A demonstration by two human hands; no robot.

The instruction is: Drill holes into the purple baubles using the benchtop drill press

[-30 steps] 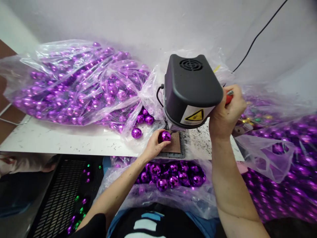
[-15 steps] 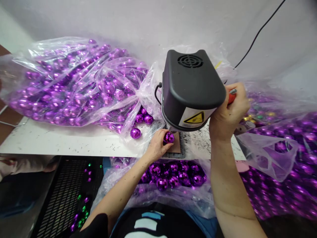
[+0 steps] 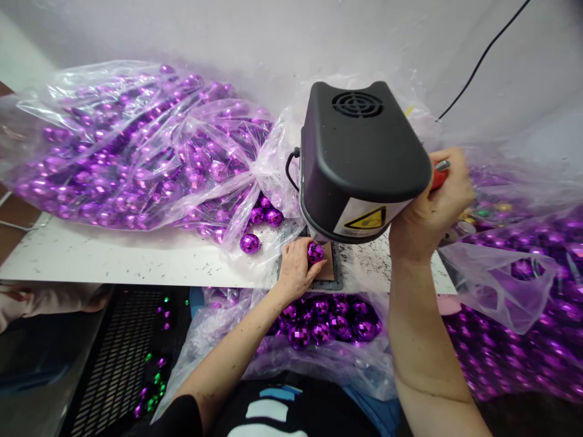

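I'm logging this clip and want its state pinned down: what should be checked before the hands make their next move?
1. Purple ball in the left hand: ok.
2. Right hand around the red handle: ok.
3. Ball above the brown pad, as seen from overhead: ok.
4. Left fingertips clear of the black machine's underside: cannot tell, the housing overhangs.
5. White board free of dark flecks: not ok, flecks are scattered over it.
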